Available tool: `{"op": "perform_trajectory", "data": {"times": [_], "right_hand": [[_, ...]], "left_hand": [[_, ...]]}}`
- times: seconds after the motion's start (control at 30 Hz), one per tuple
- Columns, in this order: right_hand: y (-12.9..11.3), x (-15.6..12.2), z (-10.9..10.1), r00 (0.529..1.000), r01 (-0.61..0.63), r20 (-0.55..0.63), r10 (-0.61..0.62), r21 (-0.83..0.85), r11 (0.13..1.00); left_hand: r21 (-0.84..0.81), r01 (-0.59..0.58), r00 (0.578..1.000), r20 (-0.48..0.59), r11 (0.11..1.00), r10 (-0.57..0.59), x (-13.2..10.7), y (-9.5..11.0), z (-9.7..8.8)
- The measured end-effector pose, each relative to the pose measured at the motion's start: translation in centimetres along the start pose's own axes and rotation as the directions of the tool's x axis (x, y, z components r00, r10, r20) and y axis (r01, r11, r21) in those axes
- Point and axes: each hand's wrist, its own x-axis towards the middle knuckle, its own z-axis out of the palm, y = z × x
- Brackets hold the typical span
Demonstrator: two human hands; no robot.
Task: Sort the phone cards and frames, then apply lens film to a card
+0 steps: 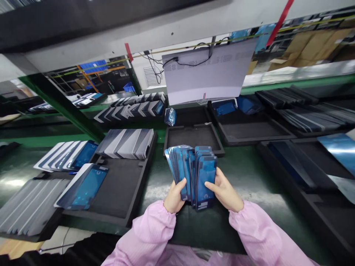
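A thick, fanned stack of blue phone-shaped film sheets point(205, 173) stands between my hands, above the green bench top. My left hand point(175, 194) grips the stack at its lower left, thumb on the front. On the right side, my right hand point(225, 190) holds it too, its thumb pressed over the front sheet and the fingers behind. The sheets have dark borders and spread apart toward the top. Just beyond them lies a black foam tray point(191, 136).
At left, a black tray point(119, 188) holds grey sheets point(129, 142) and a blue-faced sheet point(88, 188). More sheets point(30, 207) lie beside it. Another black tray point(299, 177) is at right. A grey monitor back point(208, 74) stands behind, under an overhead beam point(111, 48).
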Motion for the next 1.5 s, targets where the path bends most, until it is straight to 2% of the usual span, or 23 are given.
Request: {"op": "perform_trajectory", "data": {"times": [0.07,0.2,0.3,0.4,0.53,0.63,0.7,0.77,0.97,1.17,1.37,1.5], "right_hand": [[-0.4,0.1,-0.1,0.999,-0.001,-0.045,0.004,0.057,0.998],[-1.9,0.2,-0.9,0.992,0.039,-0.123,-0.022,0.137,0.99],[-2.2,0.2,-1.3,0.996,0.035,-0.086,-0.024,0.137,0.99],[-1.2,0.0,-0.9,0.998,0.039,-0.048,-0.035,0.094,0.995],[0.0,-0.1,-0.3,1.0,0.014,0.021,-0.015,0.058,0.998],[-0.5,-0.1,-0.3,0.999,0.035,-0.044,-0.031,0.079,0.996],[-1.1,-0.2,-0.5,0.993,0.073,-0.1,-0.064,0.088,0.993],[-1.5,-0.2,-0.6,0.991,0.086,-0.107,-0.076,0.089,0.992],[-0.8,-0.3,-0.5,1.0,0.015,0.017,-0.016,0.048,0.999],[-1.3,-0.2,-0.6,0.993,0.051,-0.106,-0.042,0.082,0.995],[-1.6,-0.1,-0.5,0.992,0.057,-0.117,-0.05,0.055,0.997],[-1.6,0.0,-0.9,0.98,0.074,-0.191,-0.057,0.083,0.994]], "left_hand": [[-0.04,0.025,0.999,-0.031,0.999,-0.026,0.0,0.4,0.0],[-0.038,-0.019,0.997,-0.07,0.999,0.016,0.1,1.0,0.1],[0.013,-0.041,0.996,-0.082,0.999,0.042,0.1,0.8,0.0],[0.059,-0.046,0.998,-0.05,0.997,0.049,-0.1,0.3,-0.1],[0.022,0.015,1.0,0.002,1.0,-0.015,-0.2,0.1,-0.3],[-0.034,0.032,0.999,-0.024,0.999,-0.033,0.0,0.5,-0.3],[-0.021,-0.003,0.997,-0.074,1.0,0.001,0.2,0.7,-0.3],[0.019,-0.028,0.994,-0.103,0.999,0.029,0.2,0.7,-0.2],[0.092,-0.047,0.999,-0.015,0.995,0.048,-0.2,-0.1,0.0],[0.084,-0.1,0.995,-0.008,0.991,0.101,0.0,0.0,-0.1],[0.118,-0.156,0.985,-0.06,0.981,0.163,0.1,-0.2,-0.1],[0.089,-0.181,0.98,-0.073,0.979,0.187,0.2,0.0,0.0]]}}
